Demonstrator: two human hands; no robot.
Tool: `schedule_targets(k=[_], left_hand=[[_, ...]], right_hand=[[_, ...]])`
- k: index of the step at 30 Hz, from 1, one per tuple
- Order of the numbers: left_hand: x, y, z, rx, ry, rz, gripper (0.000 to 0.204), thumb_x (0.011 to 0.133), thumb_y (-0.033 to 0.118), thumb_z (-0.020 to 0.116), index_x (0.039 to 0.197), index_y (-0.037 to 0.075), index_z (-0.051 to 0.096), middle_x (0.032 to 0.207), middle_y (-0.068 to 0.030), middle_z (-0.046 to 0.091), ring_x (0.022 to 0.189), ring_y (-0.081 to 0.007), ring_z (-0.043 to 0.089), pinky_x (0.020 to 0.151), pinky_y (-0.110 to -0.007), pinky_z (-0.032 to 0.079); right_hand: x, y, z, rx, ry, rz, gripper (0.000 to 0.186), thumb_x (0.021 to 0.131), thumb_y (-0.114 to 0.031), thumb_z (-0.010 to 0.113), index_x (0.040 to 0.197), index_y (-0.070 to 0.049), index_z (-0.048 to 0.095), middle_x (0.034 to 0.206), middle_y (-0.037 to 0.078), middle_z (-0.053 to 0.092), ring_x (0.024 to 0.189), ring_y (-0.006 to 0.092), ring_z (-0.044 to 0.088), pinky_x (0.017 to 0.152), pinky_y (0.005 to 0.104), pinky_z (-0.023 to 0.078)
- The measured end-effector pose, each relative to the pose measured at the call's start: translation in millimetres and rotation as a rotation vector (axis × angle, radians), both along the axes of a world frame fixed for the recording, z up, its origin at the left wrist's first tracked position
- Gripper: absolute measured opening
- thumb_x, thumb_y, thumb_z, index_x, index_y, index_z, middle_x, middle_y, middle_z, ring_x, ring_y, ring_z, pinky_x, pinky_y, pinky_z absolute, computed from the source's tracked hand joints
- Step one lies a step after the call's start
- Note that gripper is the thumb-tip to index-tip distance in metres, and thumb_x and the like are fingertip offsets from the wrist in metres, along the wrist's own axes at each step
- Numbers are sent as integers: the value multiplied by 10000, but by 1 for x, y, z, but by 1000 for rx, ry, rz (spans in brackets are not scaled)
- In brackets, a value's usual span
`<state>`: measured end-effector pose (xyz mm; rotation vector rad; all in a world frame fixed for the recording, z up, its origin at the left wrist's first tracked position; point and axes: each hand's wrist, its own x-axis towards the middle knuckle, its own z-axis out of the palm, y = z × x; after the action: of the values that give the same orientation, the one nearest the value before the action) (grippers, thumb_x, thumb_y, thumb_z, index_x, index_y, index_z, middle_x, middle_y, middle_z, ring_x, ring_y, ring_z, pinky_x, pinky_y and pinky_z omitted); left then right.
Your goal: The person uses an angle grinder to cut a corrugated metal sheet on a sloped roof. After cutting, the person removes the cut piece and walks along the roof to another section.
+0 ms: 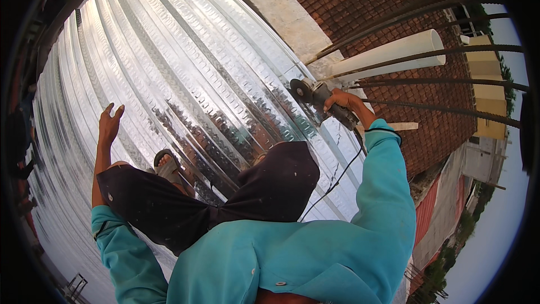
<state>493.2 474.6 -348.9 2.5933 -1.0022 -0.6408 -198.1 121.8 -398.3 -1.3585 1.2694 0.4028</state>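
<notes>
Your right hand (343, 101) grips angle grinder (322, 94) | your left hand (110, 124): empty, fingers apart | hold power cord (337, 183) clear of disc (301, 90)

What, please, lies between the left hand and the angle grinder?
In the head view, only ribbed, shiny metal sheeting shows between the left hand and the angle grinder.

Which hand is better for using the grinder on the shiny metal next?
Probably the right hand: it grips the grinder, whose disc is over the metal sheeting. The left hand is empty, fingers spread, off on the other side.
</notes>
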Motion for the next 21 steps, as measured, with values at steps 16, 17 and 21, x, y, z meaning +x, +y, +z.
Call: schedule_targets(k=[16,17,21], left_hand=[[1,-1,0,2,41,17,814,878,491,657,1370,-129,467,1383,-330,500,1336,-395,470,1126,-418,345],[1,2,1,6,27,15,815,879,491,657,1372,-128,465,1384,-330,499,1337,-394,469,1127,-418,345],[3,7,2,-4,15,19,814,879,492,656,1373,-127,465,1388,-327,497,1339,-387,469,1128,-417,344]], right_hand=[[1,-7,-7,-26,80,8,580,558,-220,795,1007,98,610,860,203,693,714,283,689,639,385,546],[9,-6,-2,-46,85,4,571,560,-220,794,1000,98,616,852,203,693,708,281,689,638,382,545],[35,1,32,-27,63,-1,488,565,-217,786,923,86,651,808,191,695,678,275,684,632,369,542]])
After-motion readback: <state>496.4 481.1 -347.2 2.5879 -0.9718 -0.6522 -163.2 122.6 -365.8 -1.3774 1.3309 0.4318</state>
